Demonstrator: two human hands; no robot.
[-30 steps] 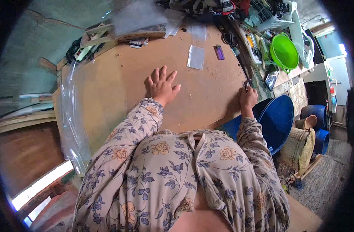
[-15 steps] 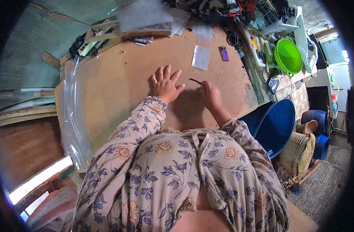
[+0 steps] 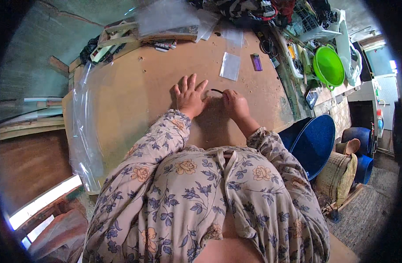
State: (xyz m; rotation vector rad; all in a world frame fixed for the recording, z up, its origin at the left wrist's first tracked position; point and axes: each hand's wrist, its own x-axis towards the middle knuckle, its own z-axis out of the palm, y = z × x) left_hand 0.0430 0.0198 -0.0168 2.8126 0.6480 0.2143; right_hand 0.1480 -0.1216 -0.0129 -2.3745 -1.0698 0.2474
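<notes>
My left hand [image 3: 191,97] lies palm down on the brown tabletop [image 3: 166,61], its fingers spread and nothing in it. To its right, my right hand [image 3: 236,104] is closed on a thin, dark, curved strip [image 3: 217,90]. The strip's free end sticks out to the left, close to my left thumb; its other end is hidden in my fingers, and its exact kind cannot be made out. Beyond my right hand are a small clear plastic bag [image 3: 230,65] and a purple lighter [image 3: 257,62].
Clear plastic sheeting [image 3: 84,131] runs along the table's left edge, with more plastic sheets [image 3: 166,17] at the back. Black-handled scissors [image 3: 269,46] lie at the far right, near a green basin [image 3: 328,65]. A large blue barrel [image 3: 315,144] stands beside the table's right edge.
My right hand has moved slightly left with the dark strip, bringing its tip nearer my left thumb. My left hand stays flat on the table.
</notes>
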